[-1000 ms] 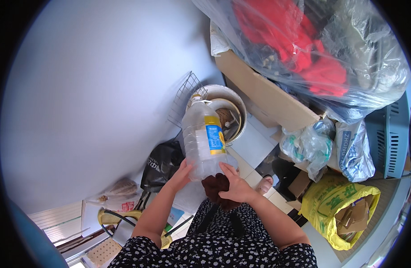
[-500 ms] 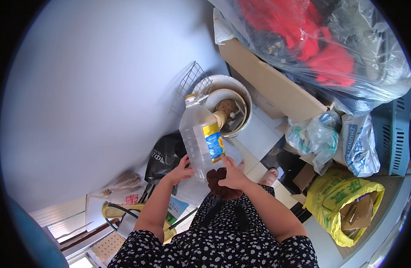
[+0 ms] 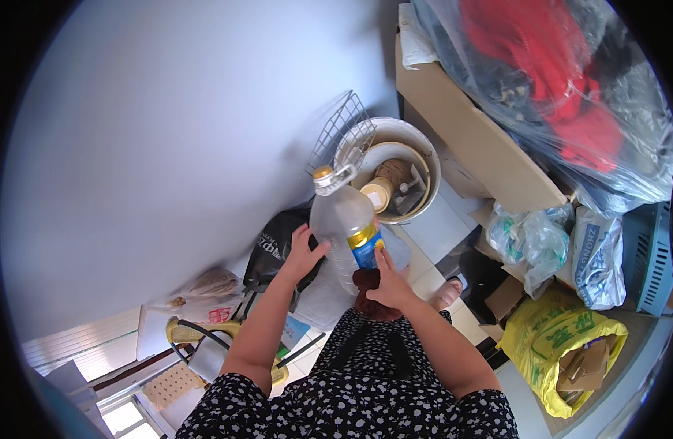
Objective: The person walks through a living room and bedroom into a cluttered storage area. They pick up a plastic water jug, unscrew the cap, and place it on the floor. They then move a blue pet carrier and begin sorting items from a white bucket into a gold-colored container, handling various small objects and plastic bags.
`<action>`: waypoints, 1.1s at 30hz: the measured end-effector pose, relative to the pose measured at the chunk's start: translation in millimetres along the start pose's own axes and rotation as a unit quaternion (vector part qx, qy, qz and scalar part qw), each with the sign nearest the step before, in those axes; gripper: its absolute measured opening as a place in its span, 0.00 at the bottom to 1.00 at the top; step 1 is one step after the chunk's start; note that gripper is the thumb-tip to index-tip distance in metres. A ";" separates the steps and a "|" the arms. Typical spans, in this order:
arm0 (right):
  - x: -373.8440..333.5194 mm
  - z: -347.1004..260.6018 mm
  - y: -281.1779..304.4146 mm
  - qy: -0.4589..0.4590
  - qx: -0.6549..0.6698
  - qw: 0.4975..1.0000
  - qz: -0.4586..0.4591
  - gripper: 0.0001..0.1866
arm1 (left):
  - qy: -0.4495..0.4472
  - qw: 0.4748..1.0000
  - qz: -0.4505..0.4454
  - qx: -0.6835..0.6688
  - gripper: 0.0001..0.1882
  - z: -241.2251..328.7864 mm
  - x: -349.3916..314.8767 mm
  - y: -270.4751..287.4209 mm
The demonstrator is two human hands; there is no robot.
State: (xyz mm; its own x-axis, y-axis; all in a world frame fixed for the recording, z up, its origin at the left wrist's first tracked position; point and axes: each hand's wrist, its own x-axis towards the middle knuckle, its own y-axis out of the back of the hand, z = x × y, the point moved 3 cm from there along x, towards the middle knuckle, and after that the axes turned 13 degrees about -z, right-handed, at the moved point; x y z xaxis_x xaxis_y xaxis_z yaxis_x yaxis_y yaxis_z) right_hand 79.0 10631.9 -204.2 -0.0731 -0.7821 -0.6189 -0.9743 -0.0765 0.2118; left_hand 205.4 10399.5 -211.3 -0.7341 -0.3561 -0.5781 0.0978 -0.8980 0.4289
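A large clear plastic oil bottle [image 3: 333, 212] with a yellow cap, a handle and a blue-and-yellow label rises in front of me, tilted slightly. My left hand [image 3: 303, 256] is at its left side, fingers apart, thumb close to the plastic. On the other side, my right hand [image 3: 390, 284] has its fingertips at the label and its thumb over a crumpled dark red-brown cloth-like piece [image 3: 376, 307], pressed against the lower bottle. The exact kind of that piece is unclear. Hand and cloth hide part of the bottle's base.
Beyond the bottle stands a white bucket [image 3: 433, 172] with odds and ends inside, a wire rack [image 3: 341, 132] beside it. A black bag [image 3: 267, 252] lies by the wall. At right are a cardboard box [image 3: 475, 132], plastic bags [image 3: 530, 238] and a yellow bag [image 3: 548, 340].
In the picture the bottle, bucket and boxes sit further right as the view shifts. My left hand has moved up along the bottle's side. The right hand still has the cloth-like piece.
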 end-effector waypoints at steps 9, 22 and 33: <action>37.1 -22.2 9.4 0.038 0.041 0.998 -0.027 0.58 | -0.058 0.982 0.054 0.169 0.44 136.5 23.2 35.3; 42.5 -43.3 22.3 0.022 0.030 0.998 -0.050 0.53 | -0.070 0.922 0.101 0.368 0.16 76.7 83.1 -7.8; 18.4 69.0 22.7 -0.007 0.110 0.990 0.086 0.47 | -0.036 0.951 0.001 0.306 0.18 -10.2 79.5 -5.0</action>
State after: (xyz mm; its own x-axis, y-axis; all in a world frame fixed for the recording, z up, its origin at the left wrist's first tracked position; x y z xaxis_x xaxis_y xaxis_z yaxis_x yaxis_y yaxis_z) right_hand 40.8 10658.4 -263.0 -0.2440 -0.7624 -0.5993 -0.9698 0.1957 0.1458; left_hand 153.4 10373.1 -266.5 -0.7810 -0.3192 -0.5368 -0.2942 -0.5702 0.7670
